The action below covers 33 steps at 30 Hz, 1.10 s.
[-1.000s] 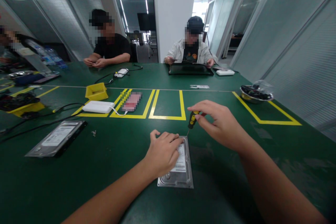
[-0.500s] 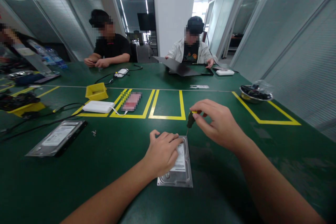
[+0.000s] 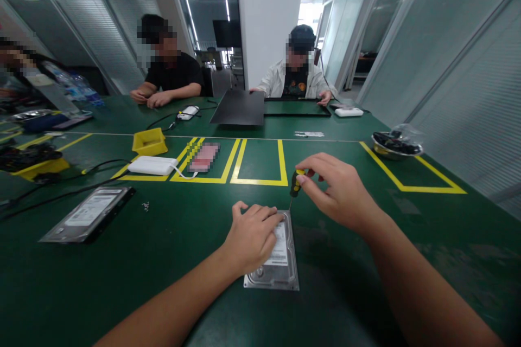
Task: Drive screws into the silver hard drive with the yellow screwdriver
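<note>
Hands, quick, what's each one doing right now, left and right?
Left hand: open, laid over the hard drive.
Right hand: closed, thumb and fingers holding the screwdriver, tip down.

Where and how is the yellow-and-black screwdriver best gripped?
Likely by the thick upper handle of the screwdriver, from above right, as the right hand holds it: it leans slightly right, its thin shaft pointing down at the silver rectangular hard drive, whose left part the left hand partly covers.
</note>
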Available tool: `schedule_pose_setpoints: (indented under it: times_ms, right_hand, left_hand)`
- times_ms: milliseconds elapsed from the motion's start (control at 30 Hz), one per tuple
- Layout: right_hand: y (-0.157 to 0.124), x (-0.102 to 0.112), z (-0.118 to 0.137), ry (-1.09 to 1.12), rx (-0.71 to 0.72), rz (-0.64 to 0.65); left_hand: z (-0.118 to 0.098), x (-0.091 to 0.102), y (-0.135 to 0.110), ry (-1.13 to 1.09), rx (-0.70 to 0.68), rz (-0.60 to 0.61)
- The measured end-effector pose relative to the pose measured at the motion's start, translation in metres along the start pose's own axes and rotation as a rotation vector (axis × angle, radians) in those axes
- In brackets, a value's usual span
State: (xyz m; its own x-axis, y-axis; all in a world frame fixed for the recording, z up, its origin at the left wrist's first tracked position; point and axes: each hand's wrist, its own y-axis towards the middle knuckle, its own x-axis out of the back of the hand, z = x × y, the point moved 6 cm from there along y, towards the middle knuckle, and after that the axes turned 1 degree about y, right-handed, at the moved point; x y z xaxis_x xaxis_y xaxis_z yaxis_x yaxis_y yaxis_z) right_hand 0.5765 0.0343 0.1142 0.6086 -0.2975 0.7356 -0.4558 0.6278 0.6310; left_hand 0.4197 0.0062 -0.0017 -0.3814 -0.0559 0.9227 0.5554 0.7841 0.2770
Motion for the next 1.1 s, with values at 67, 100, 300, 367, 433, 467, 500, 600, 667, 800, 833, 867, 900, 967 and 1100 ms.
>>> schedule_pose_setpoints:
  times_ms: [67, 100, 300, 367, 433, 467, 500, 600, 667, 800, 833, 867, 900, 967, 1100]
  right_hand:
    - [-0.0003, 0.0001, -0.0003, 0.015, 0.003, -0.008]
    - [-0.0003, 0.0003, -0.0009, 0.019, -0.001, -0.016]
    - [0.0016, -0.0015, -0.0028, 0.031, -0.037, -0.018]
    - [0.0023, -0.0027, -0.0020, 0.021, -0.030, -0.007]
    - [0.0027, -0.0034, -0.0018, 0.001, -0.027, 0.001]
    - [0.0027, -0.0034, -0.0018, -0.009, -0.029, 0.001]
    - [0.0027, -0.0030, -0.0019, -0.017, -0.031, -0.005]
    - [0.0024, -0.0022, -0.0017, -0.020, -0.035, -0.018]
    - [0.0022, -0.0022, -0.0016, -0.014, -0.036, -0.025]
    - [0.0018, -0.0024, -0.0021, -0.019, -0.029, -0.048]
    - [0.0017, -0.0025, -0.0024, -0.022, -0.030, -0.054]
    - [0.0016, -0.0028, -0.0028, -0.026, -0.033, -0.057]
    - [0.0015, -0.0032, -0.0031, -0.031, -0.038, -0.058]
    - [0.0013, -0.0042, -0.0036, -0.038, -0.052, -0.054]
    - [0.0009, -0.0065, -0.0046, -0.058, -0.084, -0.026]
  left_hand:
    - [0.0002, -0.0002, 0.0001, 0.004, -0.001, -0.002]
    - [0.0002, -0.0003, 0.0001, 0.005, -0.001, -0.002]
    - [-0.0005, 0.0002, 0.0003, 0.001, 0.000, 0.002]
    - [-0.0007, 0.0005, 0.0003, 0.001, 0.000, 0.002]
    - [-0.0007, 0.0005, 0.0001, 0.002, -0.002, 0.001]
    - [-0.0006, 0.0005, -0.0001, 0.003, -0.002, -0.001]
    - [-0.0005, 0.0005, -0.0004, 0.004, -0.002, -0.001]
    - [-0.0002, 0.0006, -0.0009, 0.004, 0.000, -0.004]
    - [-0.0002, 0.0006, -0.0009, 0.004, 0.001, -0.004]
    - [-0.0002, 0.0007, -0.0002, 0.002, 0.000, -0.005]
    - [-0.0003, 0.0007, -0.0001, 0.001, -0.002, -0.006]
    - [-0.0003, 0.0006, 0.0000, -0.001, -0.004, -0.006]
    - [-0.0004, 0.0006, -0.0001, -0.002, -0.005, -0.008]
    - [-0.0007, 0.0008, -0.0004, -0.002, -0.006, -0.011]
    - [-0.0013, 0.0015, -0.0008, 0.005, -0.007, -0.012]
